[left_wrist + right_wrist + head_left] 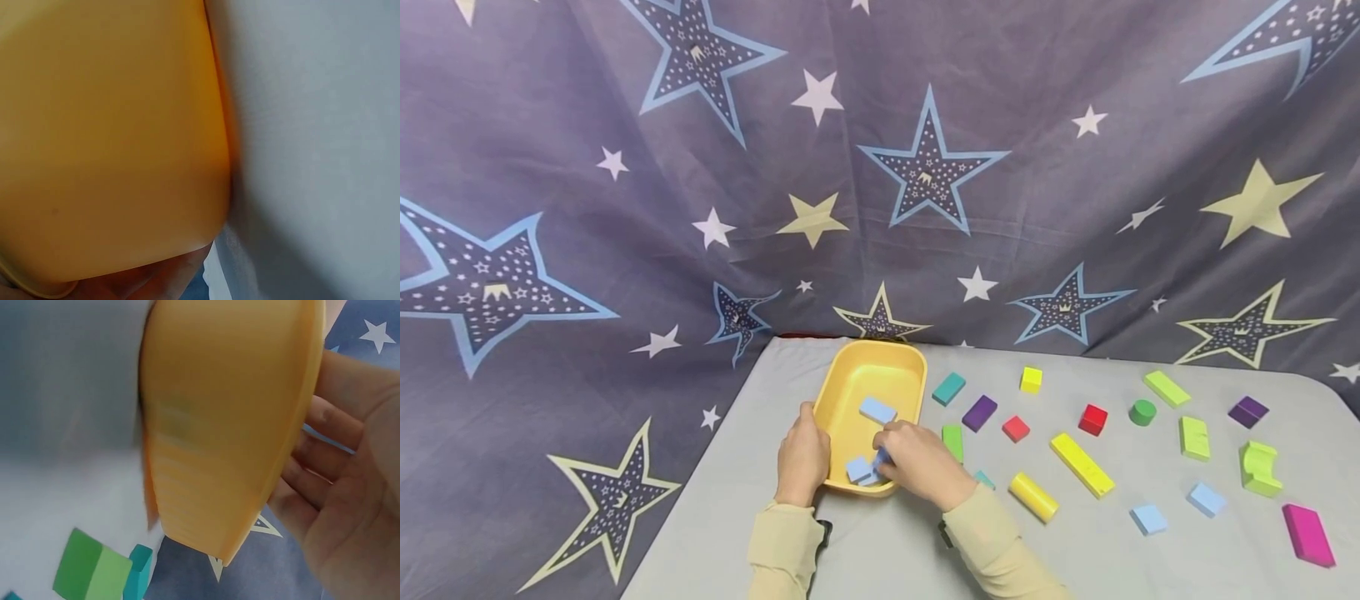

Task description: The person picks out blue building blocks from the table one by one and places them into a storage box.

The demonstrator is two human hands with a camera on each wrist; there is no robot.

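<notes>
A yellow plastic bin (871, 364) stands at the table's left side. My left hand (803, 457) grips its left wall near the front corner; in the left wrist view, part of that hand shows at the edge of the bin (119, 144). My right hand (922, 462) reaches over the right rim and pinches a light blue block (882, 457) low in the bin. In the right wrist view, the bin wall (219, 425) hides the fingertips of this hand (350, 487). Beside the pinched block lies another blue block (858, 470), and a longer blue block (877, 410) lies farther back.
Right of the bin are scattered blocks, among them a green block (952, 443), a purple block (980, 413), a yellow cylinder (1033, 497), a long yellow block (1082, 465) and two light blue blocks, the nearer blue one (1149, 519) leftmost. A star-patterned curtain (1037, 183) hangs behind the table.
</notes>
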